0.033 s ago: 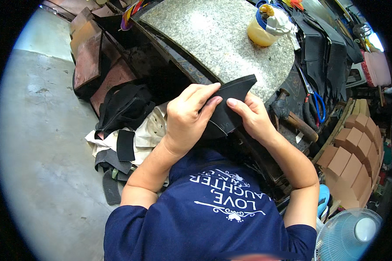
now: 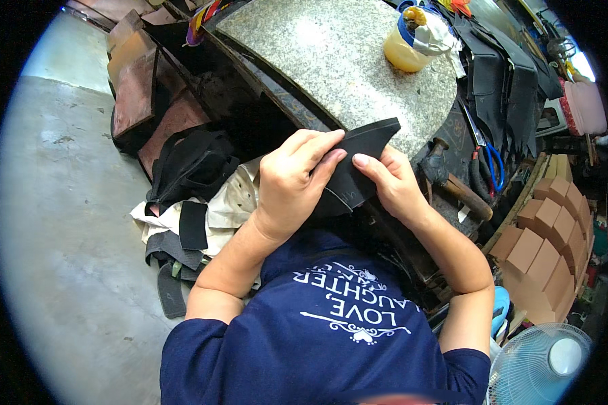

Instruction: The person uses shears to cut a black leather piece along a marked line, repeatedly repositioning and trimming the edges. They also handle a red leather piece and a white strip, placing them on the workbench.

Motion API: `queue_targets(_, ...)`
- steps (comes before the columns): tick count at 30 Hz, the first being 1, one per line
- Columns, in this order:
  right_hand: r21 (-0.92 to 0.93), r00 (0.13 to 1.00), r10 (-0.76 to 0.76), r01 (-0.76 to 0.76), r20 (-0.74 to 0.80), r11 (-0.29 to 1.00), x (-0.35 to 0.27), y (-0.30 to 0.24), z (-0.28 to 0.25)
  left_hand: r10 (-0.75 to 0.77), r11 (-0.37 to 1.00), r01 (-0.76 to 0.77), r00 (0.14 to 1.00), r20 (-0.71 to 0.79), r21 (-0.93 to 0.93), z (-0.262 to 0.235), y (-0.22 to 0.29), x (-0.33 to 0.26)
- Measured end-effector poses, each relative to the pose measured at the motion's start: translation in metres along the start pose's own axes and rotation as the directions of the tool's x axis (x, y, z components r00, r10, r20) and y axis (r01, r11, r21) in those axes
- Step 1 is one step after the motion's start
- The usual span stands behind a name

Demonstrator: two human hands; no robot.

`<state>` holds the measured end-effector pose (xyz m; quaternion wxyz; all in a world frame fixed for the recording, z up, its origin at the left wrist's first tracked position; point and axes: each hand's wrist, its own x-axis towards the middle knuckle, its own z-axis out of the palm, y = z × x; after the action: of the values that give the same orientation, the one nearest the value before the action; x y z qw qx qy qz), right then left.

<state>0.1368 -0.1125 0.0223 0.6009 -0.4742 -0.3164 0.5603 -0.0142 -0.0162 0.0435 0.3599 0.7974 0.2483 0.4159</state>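
Observation:
A black sheet piece (image 2: 359, 158), perhaps leather, is between my two hands in front of my chest, close to the near edge of the stone slab. Its far right corner tapers to a point, and faint pale marks show near its lower edge. My left hand (image 2: 298, 172) pinches the left side, fingers on top and thumb pressed along it. With the thumb on its face and the fingers behind, my right hand (image 2: 393, 177) grips the right side. The fingers behind the piece are partly hidden.
A speckled stone slab (image 2: 317, 47) carries a glue tub (image 2: 407, 50) with a blue rim. Right of it lie a hammer (image 2: 458, 189), blue-handled scissors (image 2: 496, 169) and black sheets (image 2: 490, 74). Brown blocks (image 2: 544, 250) and a fan (image 2: 540, 371) stand at right; black scraps (image 2: 192, 162) at left.

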Motion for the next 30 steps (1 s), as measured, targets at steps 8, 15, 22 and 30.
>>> queue_targets(8,-0.266,0.992,-0.128,0.126,0.009,0.956,-0.013,0.010,-0.003,-0.116,0.982,0.142,0.974,0.194,-0.123,-0.002,-0.004,0.003)
queue_targets(15,-0.440,0.990,-0.115,0.142,0.086,0.887,-0.017,0.008,-0.008,-0.191,0.910,0.316,0.894,0.405,-0.269,-0.002,-0.020,0.003)
queue_targets(22,-0.382,0.975,-0.220,0.204,0.000,0.902,-0.013,0.013,-0.006,-0.074,0.968,0.114,0.981,0.179,-0.226,0.013,-0.009,0.005)
queue_targets(30,-0.383,0.974,-0.222,0.225,0.053,0.896,-0.014,0.012,-0.005,-0.274,0.844,0.389,0.904,0.327,-0.369,0.011,-0.007,0.010)
